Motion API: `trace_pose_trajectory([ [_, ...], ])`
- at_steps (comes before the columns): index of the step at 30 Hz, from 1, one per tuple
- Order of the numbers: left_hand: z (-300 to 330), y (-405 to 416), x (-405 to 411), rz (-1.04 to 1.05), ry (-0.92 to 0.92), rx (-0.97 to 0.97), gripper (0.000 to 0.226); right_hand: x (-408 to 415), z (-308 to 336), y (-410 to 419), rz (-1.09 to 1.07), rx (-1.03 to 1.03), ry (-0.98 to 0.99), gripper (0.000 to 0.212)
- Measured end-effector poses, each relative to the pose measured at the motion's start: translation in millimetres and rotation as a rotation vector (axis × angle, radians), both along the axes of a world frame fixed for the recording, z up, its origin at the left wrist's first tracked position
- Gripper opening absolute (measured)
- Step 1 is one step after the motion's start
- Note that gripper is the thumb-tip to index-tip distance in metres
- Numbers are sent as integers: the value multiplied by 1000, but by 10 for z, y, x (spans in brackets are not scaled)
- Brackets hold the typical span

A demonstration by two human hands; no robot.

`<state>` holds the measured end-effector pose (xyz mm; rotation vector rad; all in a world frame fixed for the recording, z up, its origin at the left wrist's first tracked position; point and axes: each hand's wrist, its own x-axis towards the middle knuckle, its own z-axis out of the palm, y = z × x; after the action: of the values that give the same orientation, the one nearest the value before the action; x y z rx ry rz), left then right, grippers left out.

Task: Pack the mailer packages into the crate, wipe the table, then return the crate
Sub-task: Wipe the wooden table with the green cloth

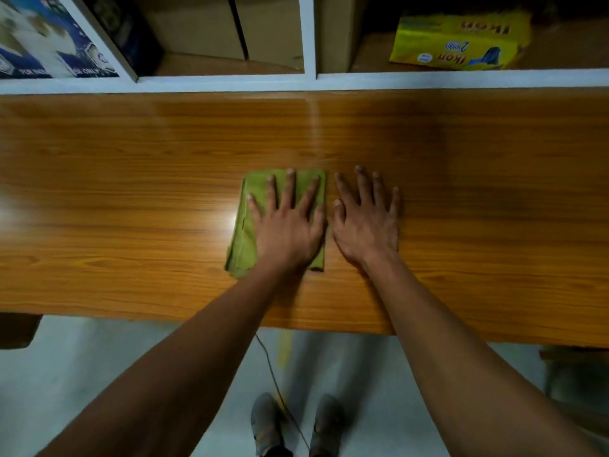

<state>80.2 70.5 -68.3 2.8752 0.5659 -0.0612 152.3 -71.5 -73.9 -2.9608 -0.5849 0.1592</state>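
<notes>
A glossy wooden table runs left to right before you, with white shelving along its far edge at twelve o'clock. Your left hand lies flat, fingers spread, pressing on a folded green cloth near the table's middle. The cloth's long axis points toward twelve o'clock. Your right hand rests open on bare wood just beside it, at three o'clock. The left hand likely wipes. No crate or mailers show.

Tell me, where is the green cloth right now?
The green cloth lies flat near the middle of the wooden table, under the left hand, just beside the right hand.
</notes>
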Motion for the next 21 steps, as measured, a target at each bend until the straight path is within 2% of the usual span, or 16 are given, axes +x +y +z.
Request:
trace_pose_trajectory([
  [4, 2, 481, 1164, -4, 32, 6, 67, 405, -53, 53, 42, 38, 0, 60],
  [6, 17, 590, 1466, -3, 61, 9, 68, 590, -67, 92, 37, 44, -16, 60],
  [9, 40, 506, 1264, -5, 49, 8, 66, 658, -44, 112, 26, 54, -10, 61],
  [12, 63, 209, 492, 0, -6, -11, 63, 618, -18, 133, 15, 70, -13, 62],
  [15, 66, -12, -10, 8, 31, -32, 61, 622, -17, 140, 0, 77, -5, 62],
  [17, 48, 72, 148, 18, 23, -24, 61, 636, -27, 148, 2, 73, -4, 62],
  [21, 30, 526, 1169, 25, 7, -4, 64, 642, -61, 138, 7, 68, -24, 60],
])
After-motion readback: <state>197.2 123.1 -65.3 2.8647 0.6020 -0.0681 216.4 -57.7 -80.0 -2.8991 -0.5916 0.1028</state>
